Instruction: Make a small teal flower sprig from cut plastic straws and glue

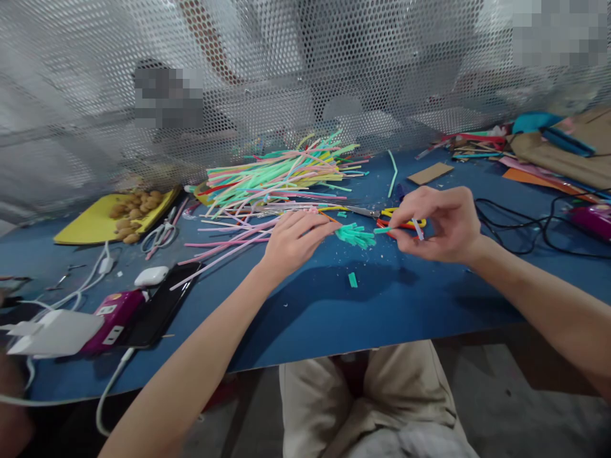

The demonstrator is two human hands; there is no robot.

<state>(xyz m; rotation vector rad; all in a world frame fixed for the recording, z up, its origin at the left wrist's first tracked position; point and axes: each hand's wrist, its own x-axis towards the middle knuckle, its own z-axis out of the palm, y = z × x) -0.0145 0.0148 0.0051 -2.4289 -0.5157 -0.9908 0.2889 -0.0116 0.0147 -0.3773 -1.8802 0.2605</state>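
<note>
My left hand (pixel 293 238) reaches over the blue table (pixel 310 305) with its fingers stretched toward a small pile of cut green straw pieces (pixel 356 235). My right hand (pixel 442 222) is closed in a pinch on a short straw piece (pixel 418 229), beside the pile. Just behind it lie scissors with yellow and orange handles (pixel 396 219). A big heap of long coloured straws (pixel 281 175) lies behind my left hand. One loose green piece (pixel 352 279) sits nearer the table's front edge.
At the left are a yellow tray with nuts (pixel 95 219), a black phone (pixel 160 308), a magenta device (pixel 114 318), a white charger (pixel 52 331) and cables. Black cables (pixel 525 226), cardboard (pixel 431 172) and paper scraps lie at the right. A perforated metal screen (pixel 305 76) closes the back.
</note>
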